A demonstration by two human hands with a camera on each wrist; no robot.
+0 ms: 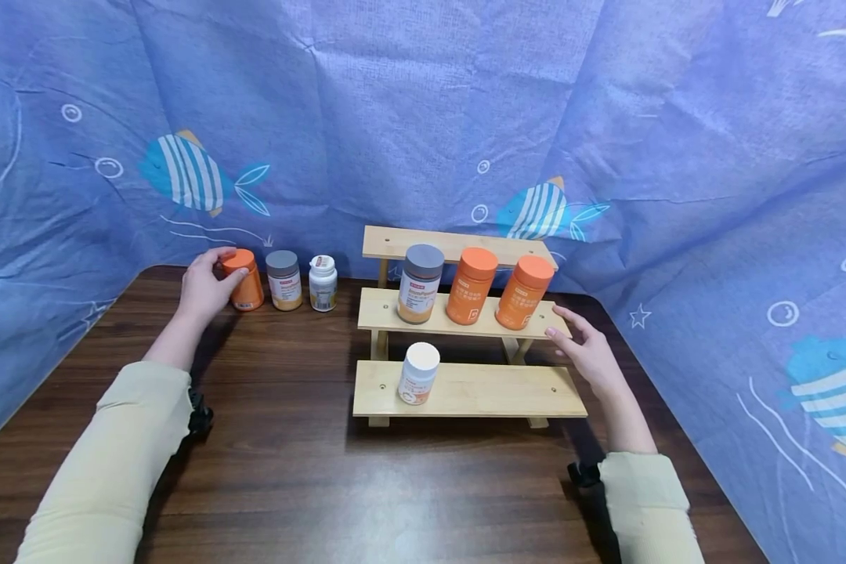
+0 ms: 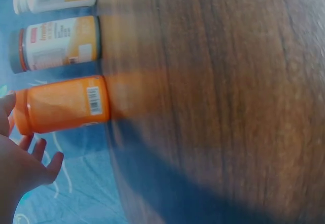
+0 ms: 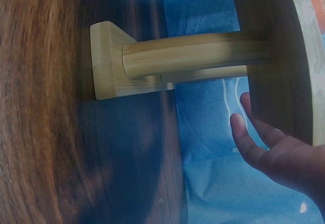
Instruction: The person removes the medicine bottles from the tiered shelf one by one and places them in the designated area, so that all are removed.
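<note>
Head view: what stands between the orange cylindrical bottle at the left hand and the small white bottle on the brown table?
One grey-capped, white-and-yellow cylindrical jar stands between them, shown in the head and left wrist views.

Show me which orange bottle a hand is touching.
The orange bottle on the table, its cap in the left hand; the other two stand on the rack's middle shelf.

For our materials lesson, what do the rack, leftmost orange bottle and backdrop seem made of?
Rack: wood, perhaps bamboo, smooth; pale colour, fine grain.
Bottle: probably plastic, smooth; even orange, no visible grain.
Backdrop: apparently fabric, matt, printed; soft creases and folds.
</note>
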